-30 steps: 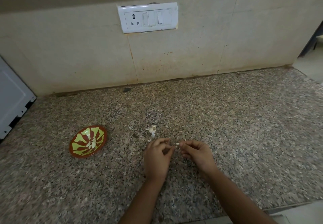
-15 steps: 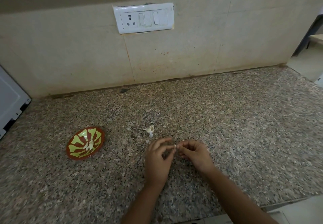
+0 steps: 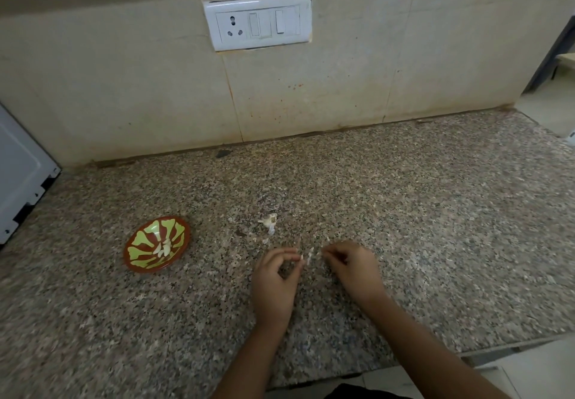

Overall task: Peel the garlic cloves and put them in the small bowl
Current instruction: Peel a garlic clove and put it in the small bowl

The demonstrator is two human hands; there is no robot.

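Cloves (image 3: 163,247) already peeled lie in my small bowl (image 3: 146,269), well to the left on the counter (image 3: 404,212). My left hand (image 3: 275,277) pinches another garlic clove (image 3: 302,258) at its fingertips. My right hand (image 3: 353,269), just beside, has its fingers curled; around skin or nothing, I cannot tell. A garlic remnant (image 3: 270,220) beyond looks still unpeeled.

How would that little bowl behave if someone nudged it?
The bowl looks shallow and wide, so it would probably slide on the smooth counter rather than tip. Holding only a few cloves, it is likely light.
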